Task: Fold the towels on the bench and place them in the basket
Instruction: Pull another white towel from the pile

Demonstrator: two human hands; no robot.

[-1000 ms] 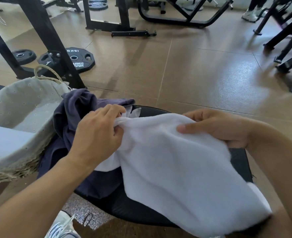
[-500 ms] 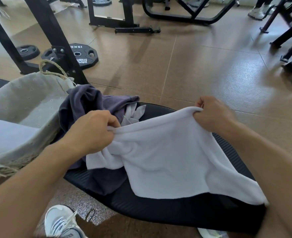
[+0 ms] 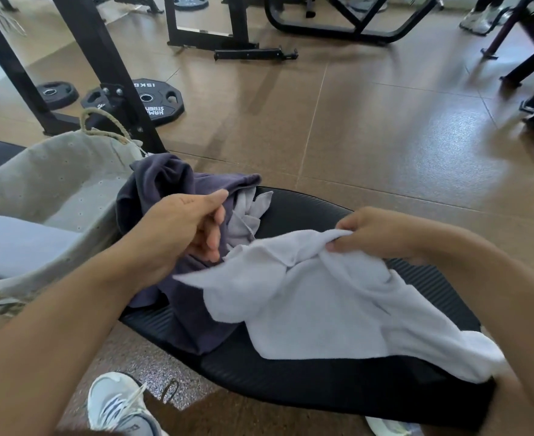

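A white towel (image 3: 331, 297) lies crumpled over the black padded bench (image 3: 306, 382). My right hand (image 3: 372, 232) pinches its upper edge and holds that edge off the pad. My left hand (image 3: 184, 228) hovers over a dark purple towel (image 3: 165, 187), fingers loosely curled, with nothing in it. The purple towel is heaped against the basket (image 3: 55, 171) at the bench's left end. Another small white cloth (image 3: 250, 212) peeks out beside it. A folded pale towel (image 3: 17, 243) lies inside the fabric-lined basket.
Black weight plates (image 3: 152, 100) and a rack's black legs (image 3: 102, 70) stand on the brown floor behind the basket. More machine frames (image 3: 331, 17) line the back. My shoes (image 3: 118, 407) are below the bench. Another person's shoes (image 3: 476, 18) show at top right.
My left hand let go of the white towel's corner and pulled back. That corner dropped, and the towel now sags crumpled from my right hand, which moved down and toward me.
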